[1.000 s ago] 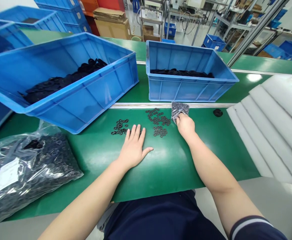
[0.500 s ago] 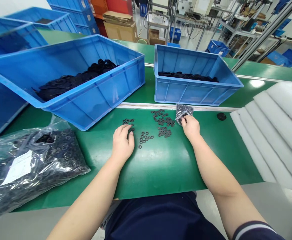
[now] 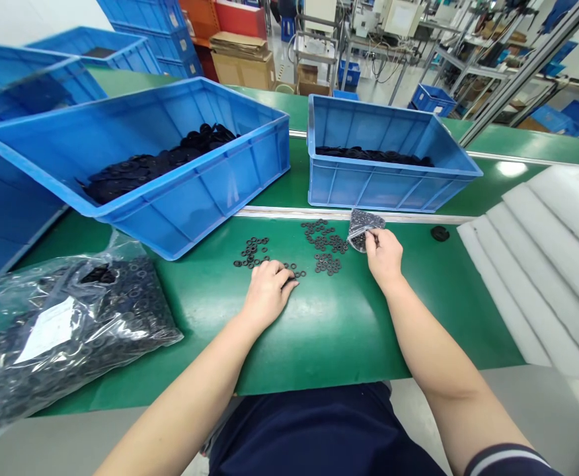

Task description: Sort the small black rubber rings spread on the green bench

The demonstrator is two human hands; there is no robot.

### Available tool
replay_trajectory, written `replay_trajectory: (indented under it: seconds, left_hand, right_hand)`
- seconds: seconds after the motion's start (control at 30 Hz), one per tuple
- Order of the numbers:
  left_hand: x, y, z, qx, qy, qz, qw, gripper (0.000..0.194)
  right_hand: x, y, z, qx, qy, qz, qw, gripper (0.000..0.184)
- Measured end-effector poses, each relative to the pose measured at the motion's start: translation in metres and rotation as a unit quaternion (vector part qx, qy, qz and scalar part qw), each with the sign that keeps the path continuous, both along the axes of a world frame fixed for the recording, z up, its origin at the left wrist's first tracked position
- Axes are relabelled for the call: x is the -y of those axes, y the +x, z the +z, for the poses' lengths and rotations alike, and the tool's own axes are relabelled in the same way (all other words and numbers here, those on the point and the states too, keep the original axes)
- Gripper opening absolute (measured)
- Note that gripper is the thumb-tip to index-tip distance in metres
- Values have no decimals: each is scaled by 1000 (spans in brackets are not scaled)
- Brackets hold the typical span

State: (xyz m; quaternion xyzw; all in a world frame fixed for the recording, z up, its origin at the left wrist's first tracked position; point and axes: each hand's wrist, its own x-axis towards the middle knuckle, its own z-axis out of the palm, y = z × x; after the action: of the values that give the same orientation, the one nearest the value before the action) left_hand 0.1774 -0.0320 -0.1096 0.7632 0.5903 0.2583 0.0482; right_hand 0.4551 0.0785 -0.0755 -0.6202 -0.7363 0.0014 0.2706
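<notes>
Green table (image 3: 319, 344) gleaming, we're working hands apart: left hand (image 3: 266, 292) touching rings (image 3: 303, 273) left of bag (image 3: 363, 221), grip unclear; right hand (image 3: 386, 259) pinching bag.

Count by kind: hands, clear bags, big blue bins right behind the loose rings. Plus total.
Hands: 2 (left hand, right hand)
Clear bags: 2 (large bag, small bag)
Big blue bins: 2 (left bin, right bin)
Total: 6
Loose rings left out: crowded and partly covered.

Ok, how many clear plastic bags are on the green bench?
2: a large bag left of the left hand, and a small bag at the right hand. More could be hidden behind the blue bins.
</notes>
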Motion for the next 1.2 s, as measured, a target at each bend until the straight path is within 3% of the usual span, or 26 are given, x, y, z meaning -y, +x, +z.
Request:
replay_trajectory:
  seconds: [0.1,0.17,0.27,0.33,0.43,0.7,1.03,1.2]
  left_hand:
    - [1,2,4,-13,-3,1,1000,17]
    - [3,4,6,-19,-2,-12,1000,20]
    - [8,10,10,-11,1,-59,998,23]
    - [11,14,10,0,-5,-81,997,23]
    - [9,16,8,12,-9,-66,998,20]
    - [-9,9,-5,31,44,20,998,14]
    - [-2,17,3,-2,28,-18,999,16]
    - [-6,12,-1,22,51,32,998,15]
  right_hand:
    - [26,-14,2,4,-16,58,998,35]
    - [47,-29,-1,26,-66,128,989,31]
    - [70,-51,-9,100,-158,237,953,26]
    - [77,-60,-12,150,-194,271,931,27]
    - [75,-64,-10,174,-211,275,922,28]
    - [68,-56,-3,145,-227,227,936,24]
    - [69,-59,-9,155,-191,241,939,30]
    - [70,-60,-11,146,-174,278,933,27]
